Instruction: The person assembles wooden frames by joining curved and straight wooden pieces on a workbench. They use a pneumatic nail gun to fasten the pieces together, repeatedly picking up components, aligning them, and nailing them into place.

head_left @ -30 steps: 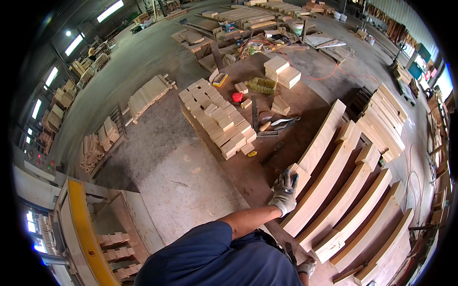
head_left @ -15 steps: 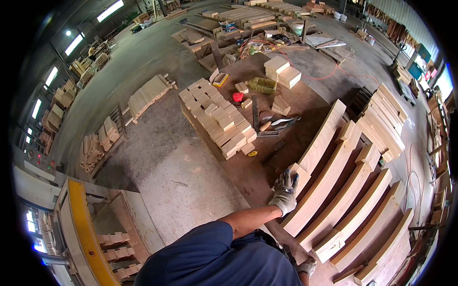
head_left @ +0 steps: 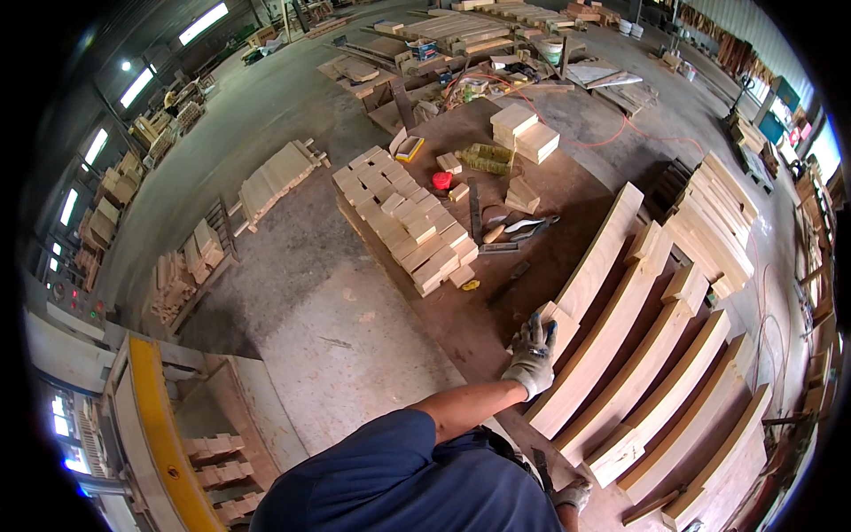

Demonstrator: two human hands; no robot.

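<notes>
My left hand (head_left: 532, 362), in a pale glove with dark fingertips, grips a short wooden block (head_left: 560, 324) set against the side of a curved plank (head_left: 596, 257). Low in the view my right hand (head_left: 574, 495), also gloved, is curled close to my body. Its fingers are partly hidden, and a dark, narrow object (head_left: 542, 468) shows beside it; I cannot make out what it holds. Several curved wooden pieces (head_left: 612, 353) lie in a row to the right of both hands, some with short blocks on their ends.
Small wooden blocks (head_left: 403, 217) are stacked on the brown table (head_left: 461, 324). Beyond them are a red tape-like item (head_left: 441, 180), a yellowish plastic container (head_left: 487, 159) and hand tools (head_left: 530, 228). A machine with a yellow edge (head_left: 152, 426) stands at left.
The dark narrow object beside my right hand shows more clearly now. My left hand has stayed on the block, and the view has shifted slightly.
</notes>
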